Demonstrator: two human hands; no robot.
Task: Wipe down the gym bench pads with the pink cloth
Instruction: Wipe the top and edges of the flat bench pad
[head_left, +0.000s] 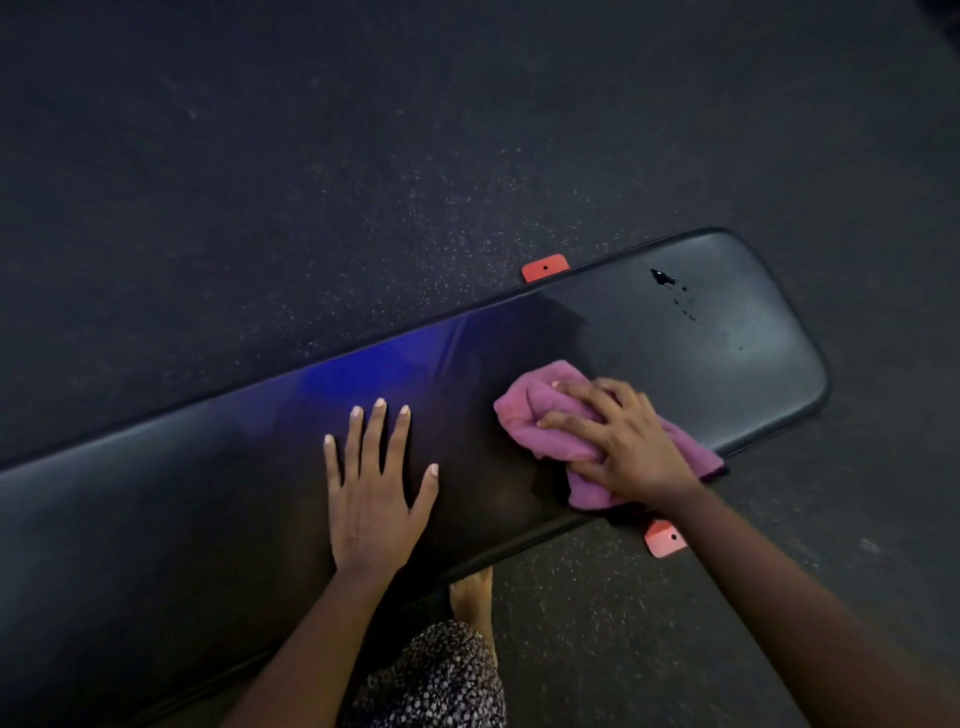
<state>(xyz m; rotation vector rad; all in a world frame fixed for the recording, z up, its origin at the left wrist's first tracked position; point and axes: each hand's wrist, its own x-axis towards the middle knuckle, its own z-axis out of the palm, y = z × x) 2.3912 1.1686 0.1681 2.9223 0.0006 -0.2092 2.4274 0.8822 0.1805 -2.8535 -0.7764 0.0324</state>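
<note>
1. Wiping is underway: the right hand (621, 441) bunches the pink cloth (540, 400) under curled fingers, pressing it onto the bench pad (208, 493).
2. The left hand (374, 488) lies flat, fingers spread, bracing the pad beside the cloth.
3. Next, probably sweep beyond the fingertips toward the dark droplets (667, 280).

This is a gym: dark rubber floor (311, 182) flecked with pale specks on every side, a long black bench pad (701, 322) stretching left to right, red frame feet (545, 267) peeking out at its far and near edges.
</note>
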